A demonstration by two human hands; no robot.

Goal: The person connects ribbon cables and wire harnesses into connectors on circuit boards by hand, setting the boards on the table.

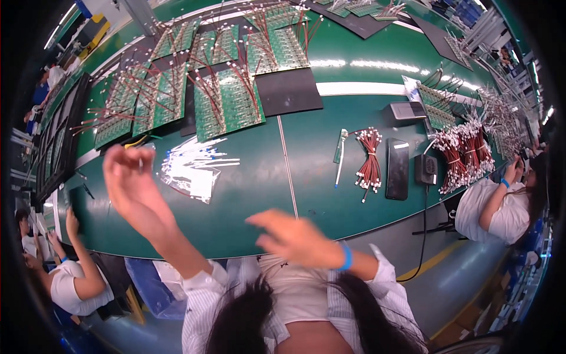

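My left hand is raised over the left part of the green table, palm turned inward. Its fingers are bent and smeared by motion, so whether they pinch anything cannot be made out. Just beside its fingertips lie a yellow-and-black wire and a pile of white cable strips with blue ends, partly on a clear plastic bag. My right hand, blurred, hovers above the table's front edge near my body. Its index finger and thumb are apart, with nothing seen between them. A blue band circles that wrist.
Green circuit boards with red-brown wires cover black mats at the back left. Rightward lie a bundled wire harness, a small board strip, a phone, a black corded device and more wire bundles. People sit at both sides.
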